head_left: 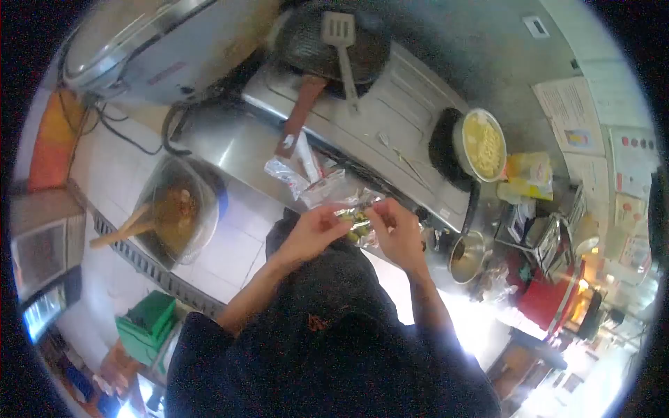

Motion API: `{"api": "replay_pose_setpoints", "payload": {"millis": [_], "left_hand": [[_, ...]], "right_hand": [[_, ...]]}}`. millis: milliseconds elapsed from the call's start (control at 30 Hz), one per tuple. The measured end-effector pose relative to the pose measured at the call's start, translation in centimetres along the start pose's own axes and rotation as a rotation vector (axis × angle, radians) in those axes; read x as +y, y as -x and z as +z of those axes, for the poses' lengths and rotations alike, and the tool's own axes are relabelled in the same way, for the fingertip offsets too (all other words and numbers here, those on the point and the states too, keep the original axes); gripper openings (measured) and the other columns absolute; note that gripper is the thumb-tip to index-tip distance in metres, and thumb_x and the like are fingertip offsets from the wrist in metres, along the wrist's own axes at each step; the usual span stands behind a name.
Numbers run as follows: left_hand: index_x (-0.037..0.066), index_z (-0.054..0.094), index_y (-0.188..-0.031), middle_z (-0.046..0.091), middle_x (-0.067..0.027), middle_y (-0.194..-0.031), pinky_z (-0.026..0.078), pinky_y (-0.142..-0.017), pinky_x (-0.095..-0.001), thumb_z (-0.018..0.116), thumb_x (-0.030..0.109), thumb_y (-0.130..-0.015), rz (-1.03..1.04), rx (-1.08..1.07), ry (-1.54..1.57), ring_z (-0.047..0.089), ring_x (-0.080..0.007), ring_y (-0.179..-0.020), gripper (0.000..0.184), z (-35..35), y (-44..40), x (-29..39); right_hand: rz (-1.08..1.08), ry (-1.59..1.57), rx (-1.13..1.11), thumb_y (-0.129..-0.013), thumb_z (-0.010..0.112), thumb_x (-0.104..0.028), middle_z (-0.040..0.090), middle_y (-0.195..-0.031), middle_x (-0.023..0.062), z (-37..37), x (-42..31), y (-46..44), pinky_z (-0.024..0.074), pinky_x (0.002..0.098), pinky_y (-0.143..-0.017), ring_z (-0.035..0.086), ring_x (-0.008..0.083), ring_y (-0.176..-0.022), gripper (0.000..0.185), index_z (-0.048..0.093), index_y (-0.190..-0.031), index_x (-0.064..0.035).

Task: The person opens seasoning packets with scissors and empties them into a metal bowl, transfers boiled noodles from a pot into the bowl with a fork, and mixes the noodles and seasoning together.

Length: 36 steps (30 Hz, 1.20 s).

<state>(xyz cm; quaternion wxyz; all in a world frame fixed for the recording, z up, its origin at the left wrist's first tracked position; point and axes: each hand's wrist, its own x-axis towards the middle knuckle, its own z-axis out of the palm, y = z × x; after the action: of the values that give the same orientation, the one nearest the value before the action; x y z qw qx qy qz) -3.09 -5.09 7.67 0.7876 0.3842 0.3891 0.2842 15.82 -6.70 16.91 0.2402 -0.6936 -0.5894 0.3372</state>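
A small clear plastic packet (359, 228) with round, greenish pieces inside is held up in front of my dark shirt. My left hand (317, 228) pinches its left edge, and my right hand (397, 230) grips the opposite side near the top. Both sets of fingers are closed. I cannot tell whether the packet is torn. Just beyond my hands, crumpled plastic wrappers (324, 187) lie by the stove's front edge.
On the stove (411, 83) sit a dark pan (293, 52) with a slotted spatula (339, 31) across it, a fork (404, 157) and a pot of noodles (483, 143). A steel bowl (467, 258) stands right. A large container (202, 237) of brown food is at left.
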Motion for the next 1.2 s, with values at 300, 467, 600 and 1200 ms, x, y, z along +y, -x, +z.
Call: {"api": "replay_pose_setpoints", "payload": {"millis": [300, 467, 600, 1200], "left_hand": [[0.002, 0.061, -0.12, 0.065, -0.0068, -0.112, 0.048, -0.083, -0.0247, 0.065, 0.015, -0.095, -0.041, -0.471, -0.067, 0.059, -0.01, -0.096, 0.029, 4.2, 0.6, 3.8], [0.003, 0.057, -0.125, 0.064, -0.0063, -0.112, 0.047, -0.087, -0.0272, 0.059, 0.019, -0.098, -0.168, -0.272, -0.223, 0.059, -0.0112, -0.099, 0.032, 3.2, -0.5, 1.3], [0.004, 0.054, -0.128, 0.06, -0.0029, -0.102, 0.046, -0.089, -0.0279, 0.058, 0.018, -0.098, -0.176, -0.32, -0.22, 0.057, -0.0122, -0.096, 0.033, 3.9, -0.4, 0.5], [0.001, 0.047, -0.137, 0.055, -0.006, -0.13, 0.04, -0.1, -0.0299, 0.055, 0.03, -0.1, -0.249, -0.635, -0.256, 0.053, -0.0155, -0.114, 0.048, 6.6, -0.4, 1.2]], "right_hand": [[0.074, -0.128, 0.414, -0.095, 0.053, -0.015, 0.061, -0.073, 0.0202, -4.8, 6.0, 10.0, 0.0473, 0.038, -0.061, 0.063, 0.03, -0.065, 0.02, 0.064, -0.09, 0.0015], [0.174, 0.051, 0.349, -0.095, 0.057, -0.019, 0.051, -0.052, 0.0082, -5.3, 10.2, 11.9, 0.0398, 0.037, -0.048, 0.049, 0.0124, -0.048, 0.028, 0.064, -0.078, 0.0026], [0.295, 0.022, 0.342, -0.097, 0.058, -0.026, 0.046, -0.05, 0.0031, -4.6, 8.3, 11.3, 0.0295, 0.0312, -0.046, 0.037, 0.0088, -0.051, 0.043, 0.058, -0.066, 0.0028], [0.253, -0.616, 0.417, -0.095, 0.061, -0.021, 0.046, -0.055, -0.0029, -5.4, 10.5, 13.8, 0.034, 0.0287, -0.046, 0.041, 0.0111, -0.047, 0.035, 0.054, -0.062, -0.0107]]}}
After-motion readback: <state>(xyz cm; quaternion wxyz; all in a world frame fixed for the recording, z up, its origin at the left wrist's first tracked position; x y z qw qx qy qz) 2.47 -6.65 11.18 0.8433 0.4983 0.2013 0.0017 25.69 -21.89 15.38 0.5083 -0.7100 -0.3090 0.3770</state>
